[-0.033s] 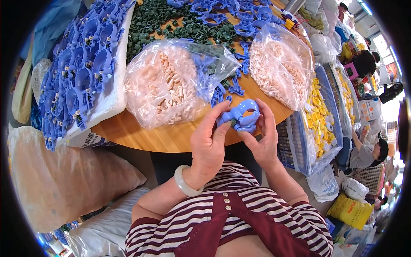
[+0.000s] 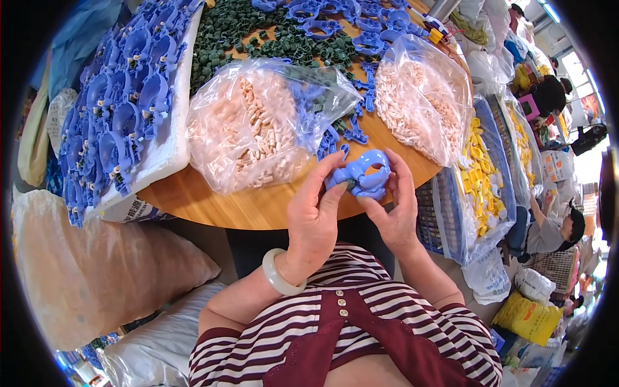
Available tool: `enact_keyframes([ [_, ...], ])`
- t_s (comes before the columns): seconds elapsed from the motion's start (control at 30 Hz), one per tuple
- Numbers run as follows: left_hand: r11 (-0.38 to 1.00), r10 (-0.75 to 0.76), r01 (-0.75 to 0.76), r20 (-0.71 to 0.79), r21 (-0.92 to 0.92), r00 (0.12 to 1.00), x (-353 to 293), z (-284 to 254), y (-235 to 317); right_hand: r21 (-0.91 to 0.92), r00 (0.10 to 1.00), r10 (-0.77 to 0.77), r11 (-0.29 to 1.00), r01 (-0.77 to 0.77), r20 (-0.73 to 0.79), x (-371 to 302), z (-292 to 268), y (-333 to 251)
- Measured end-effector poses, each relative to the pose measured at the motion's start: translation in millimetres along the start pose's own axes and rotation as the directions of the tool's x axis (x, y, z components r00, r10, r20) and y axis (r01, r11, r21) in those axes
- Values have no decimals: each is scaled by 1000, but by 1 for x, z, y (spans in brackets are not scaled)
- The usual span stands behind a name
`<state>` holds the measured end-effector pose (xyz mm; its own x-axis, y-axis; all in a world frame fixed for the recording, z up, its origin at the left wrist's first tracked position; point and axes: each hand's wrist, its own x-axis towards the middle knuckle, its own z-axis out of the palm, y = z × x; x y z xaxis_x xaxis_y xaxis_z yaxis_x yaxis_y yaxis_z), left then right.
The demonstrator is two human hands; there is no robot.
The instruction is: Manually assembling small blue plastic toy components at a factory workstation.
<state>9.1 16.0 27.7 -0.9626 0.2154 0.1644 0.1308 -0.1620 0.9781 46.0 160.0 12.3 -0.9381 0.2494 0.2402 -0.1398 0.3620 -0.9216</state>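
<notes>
Between my two hands, over the near edge of the wooden table [image 2: 258, 216], is a glossy blue plastic toy part [image 2: 369, 175] with a round opening. My left hand [image 2: 316, 206] pinches its left end, where a small dark green piece [image 2: 351, 184] shows by the thumb. Around the right side of the blue part, the fingers and thumb of my right hand [image 2: 396, 206] are closed. Just beyond lie loose blue parts [image 2: 330, 140]. A clear bag of small pale pink pieces [image 2: 225, 138] lies left of my hands, and a second such bag [image 2: 422, 97] lies to the right.
A white foam board [image 2: 177, 116] at the left carries rows of blue assemblies [image 2: 126, 119]. Dark green pieces [image 2: 271, 39] are heaped at the table's far side. A lined crate of yellow parts [image 2: 477, 187] stands right of the table. Large sacks [image 2: 97, 264] fill the lower left.
</notes>
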Motion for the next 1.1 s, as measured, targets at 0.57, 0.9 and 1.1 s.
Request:
enact_keyframes([
  [0.57,874,-267,268,61,-404,962,7,-2,-6,-165,992,-122,979,118,-17,10,-20,-16],
  [0.9,870,-265,266,60,-415,962,5,1,-8,-487,858,-485,716,500,167,14,-20,-18],
  [1.1,896,-225,224,44,-382,973,3,4,-4,-444,883,-465,779,444,66,11,-14,-21],
])
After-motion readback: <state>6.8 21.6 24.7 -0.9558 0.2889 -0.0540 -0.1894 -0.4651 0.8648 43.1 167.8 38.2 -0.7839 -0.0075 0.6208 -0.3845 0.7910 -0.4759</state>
